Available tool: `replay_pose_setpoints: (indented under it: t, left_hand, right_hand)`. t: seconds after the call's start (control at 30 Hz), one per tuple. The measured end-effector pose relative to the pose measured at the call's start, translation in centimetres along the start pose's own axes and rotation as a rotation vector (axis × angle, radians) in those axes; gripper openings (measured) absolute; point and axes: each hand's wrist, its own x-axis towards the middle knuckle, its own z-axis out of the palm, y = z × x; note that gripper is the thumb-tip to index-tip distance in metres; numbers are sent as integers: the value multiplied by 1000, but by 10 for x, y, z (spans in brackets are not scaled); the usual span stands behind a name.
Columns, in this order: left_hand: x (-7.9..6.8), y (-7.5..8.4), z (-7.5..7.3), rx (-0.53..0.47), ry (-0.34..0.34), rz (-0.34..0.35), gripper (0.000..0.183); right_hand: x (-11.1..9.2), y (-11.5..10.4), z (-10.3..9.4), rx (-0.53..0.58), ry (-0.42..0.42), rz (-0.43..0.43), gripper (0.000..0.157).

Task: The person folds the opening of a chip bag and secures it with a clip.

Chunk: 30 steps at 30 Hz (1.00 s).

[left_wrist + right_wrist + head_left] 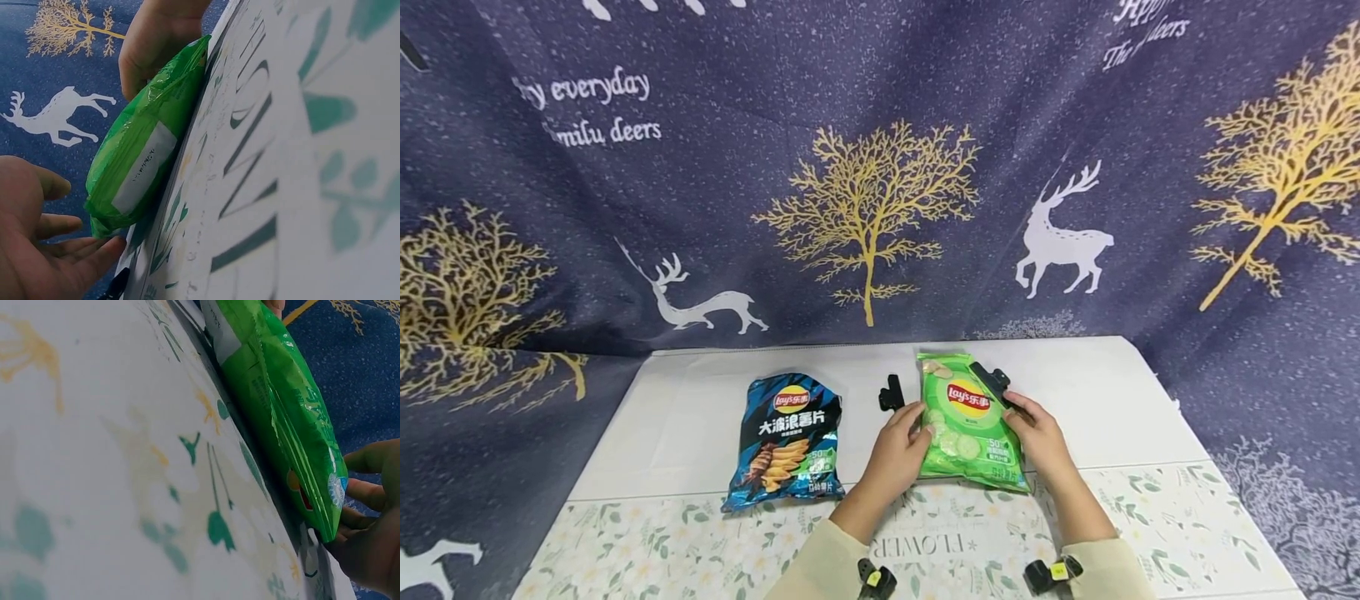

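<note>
A green Lay's potato chip bag (958,421) lies face up on the table, its label showing. My left hand (895,446) is at the bag's left edge; in the left wrist view its fingers (94,259) are spread beside the bag's end, not curled round it. On the other side, my right hand (1037,433) has fairly straight fingers (369,494) against the bag's edge. One black bag clip (990,379) sits by the bag's upper right, close to the right fingertips. Another black clip (891,393) lies just beyond the left hand.
A blue and black Lay's chip bag (790,442) lies to the left on the table. The white table (1112,400) carries a floral printed mat (1157,517) along its front. Behind it hangs a dark blue cloth (940,67) with trees and deer.
</note>
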Motion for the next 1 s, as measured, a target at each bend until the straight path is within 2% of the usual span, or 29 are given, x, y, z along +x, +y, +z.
replay_pose_setpoints:
  t: [1.0]
  left_hand:
    - [1, 4, -3, -25, 17, 8, 49]
  right_hand:
    - [-4, -6, 0, -15, -1, -9, 51]
